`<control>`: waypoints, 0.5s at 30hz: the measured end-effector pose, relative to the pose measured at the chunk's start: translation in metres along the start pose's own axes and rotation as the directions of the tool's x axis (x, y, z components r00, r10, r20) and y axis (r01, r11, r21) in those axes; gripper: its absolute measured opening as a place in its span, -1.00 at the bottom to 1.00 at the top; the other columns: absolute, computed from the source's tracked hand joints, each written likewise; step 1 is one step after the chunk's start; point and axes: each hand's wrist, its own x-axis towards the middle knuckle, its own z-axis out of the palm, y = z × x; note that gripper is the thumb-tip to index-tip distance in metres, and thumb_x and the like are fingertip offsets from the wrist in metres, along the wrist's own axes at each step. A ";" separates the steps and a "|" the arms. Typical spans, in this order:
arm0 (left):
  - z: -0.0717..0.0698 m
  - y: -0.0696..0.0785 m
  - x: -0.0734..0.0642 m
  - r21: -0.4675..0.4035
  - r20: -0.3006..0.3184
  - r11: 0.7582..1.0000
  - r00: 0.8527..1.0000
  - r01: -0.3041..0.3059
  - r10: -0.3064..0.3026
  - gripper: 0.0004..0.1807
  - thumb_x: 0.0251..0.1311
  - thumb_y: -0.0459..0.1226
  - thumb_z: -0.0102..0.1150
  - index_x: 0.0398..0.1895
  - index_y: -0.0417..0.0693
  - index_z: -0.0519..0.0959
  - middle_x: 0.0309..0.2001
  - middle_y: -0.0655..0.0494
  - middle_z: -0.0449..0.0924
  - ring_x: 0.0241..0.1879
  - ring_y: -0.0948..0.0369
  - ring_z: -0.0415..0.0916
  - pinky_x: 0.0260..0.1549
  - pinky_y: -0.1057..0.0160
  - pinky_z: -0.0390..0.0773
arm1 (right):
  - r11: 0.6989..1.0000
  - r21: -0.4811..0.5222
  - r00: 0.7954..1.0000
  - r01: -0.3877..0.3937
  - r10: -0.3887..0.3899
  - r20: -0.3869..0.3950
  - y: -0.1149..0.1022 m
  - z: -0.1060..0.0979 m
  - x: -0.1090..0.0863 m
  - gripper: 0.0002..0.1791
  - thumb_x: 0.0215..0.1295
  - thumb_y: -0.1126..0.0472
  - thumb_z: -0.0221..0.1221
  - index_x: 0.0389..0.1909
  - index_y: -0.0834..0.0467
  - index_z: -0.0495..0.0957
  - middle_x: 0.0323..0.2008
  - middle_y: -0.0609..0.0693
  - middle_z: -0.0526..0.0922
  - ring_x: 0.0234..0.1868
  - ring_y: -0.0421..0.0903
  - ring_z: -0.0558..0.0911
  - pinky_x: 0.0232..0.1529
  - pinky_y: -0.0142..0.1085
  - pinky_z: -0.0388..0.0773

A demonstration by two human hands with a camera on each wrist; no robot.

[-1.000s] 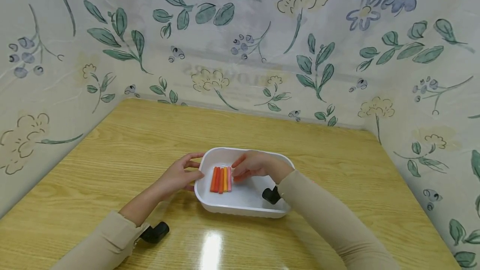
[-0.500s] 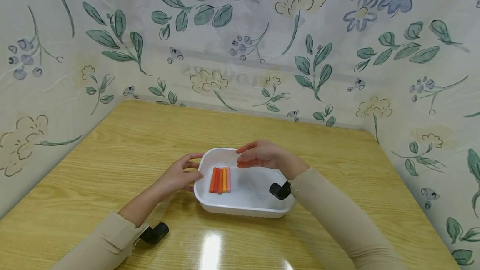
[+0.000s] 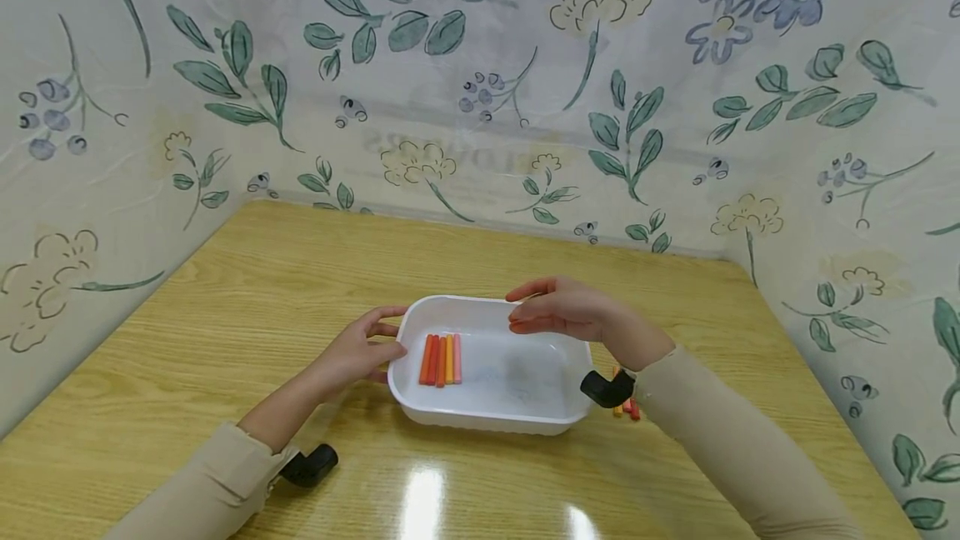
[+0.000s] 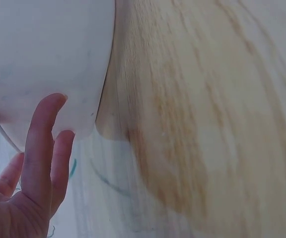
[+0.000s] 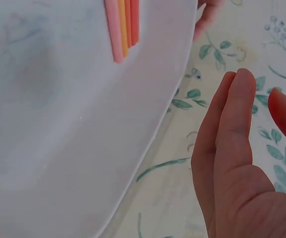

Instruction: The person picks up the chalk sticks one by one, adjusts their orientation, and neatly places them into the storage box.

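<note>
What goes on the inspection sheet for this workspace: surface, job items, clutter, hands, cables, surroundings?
Surface: wood-grain table, bright reflections on the near side.
Job items: white tray with a row of red, orange, yellow and pink sticks at its left end; loose sticks on the table to its right, partly hidden.
Clutter: nothing seen.
Hands: left hand holds the tray's left end; right hand is raised, fingers straight, holding nothing.
Cables: nothing seen.
Surroundings: floral sheeting behind and on both sides.

Glare whitens two spots on the table (image 3: 487, 486); my right hand (image 5: 242, 181) looks dim in its wrist view.
</note>
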 end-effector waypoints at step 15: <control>0.000 0.001 0.000 0.013 -0.003 1.000 1.000 0.008 -0.008 -0.35 0.17 -0.42 0.07 0.35 -0.14 0.14 0.13 -0.36 0.24 -0.11 -0.06 0.49 -0.37 0.05 0.64 | 0.999 0.023 0.998 0.025 -0.024 -0.061 0.028 -0.031 -0.042 -0.52 0.28 0.43 0.04 0.17 0.53 0.19 -0.27 0.14 0.57 -0.24 -0.04 0.64 -0.06 -0.20 0.55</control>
